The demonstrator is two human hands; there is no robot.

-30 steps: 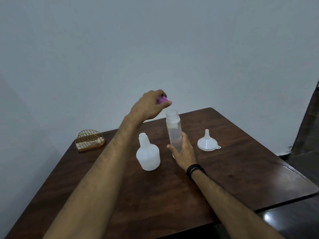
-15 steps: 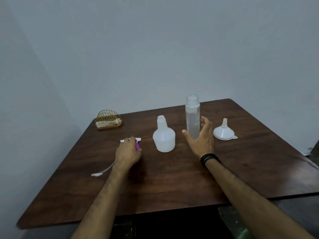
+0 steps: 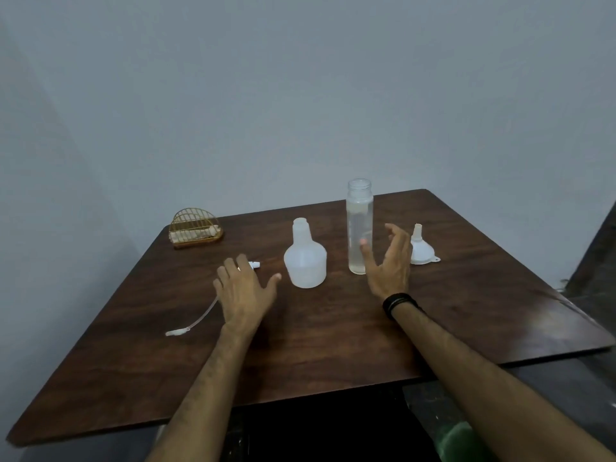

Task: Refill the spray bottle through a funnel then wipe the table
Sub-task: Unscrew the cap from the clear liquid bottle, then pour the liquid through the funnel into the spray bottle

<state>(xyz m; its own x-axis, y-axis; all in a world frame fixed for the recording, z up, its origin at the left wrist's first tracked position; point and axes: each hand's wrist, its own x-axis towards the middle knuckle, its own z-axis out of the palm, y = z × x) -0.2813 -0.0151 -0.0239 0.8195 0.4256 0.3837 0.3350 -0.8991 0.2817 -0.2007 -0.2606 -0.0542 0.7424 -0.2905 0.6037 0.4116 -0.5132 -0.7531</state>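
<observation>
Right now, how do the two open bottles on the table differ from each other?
The spray bottle is squat, with a wide round base and a narrow neck; the tall bottle is a slim straight cylinder and stands higher. The spray bottle is cloudy white, so its contents cannot be seen; the tall bottle is clear and shows liquid inside. The open right hand is beside the tall bottle; the left hand is spread nearer the spray bottle. Both stand upright and uncapped.
</observation>
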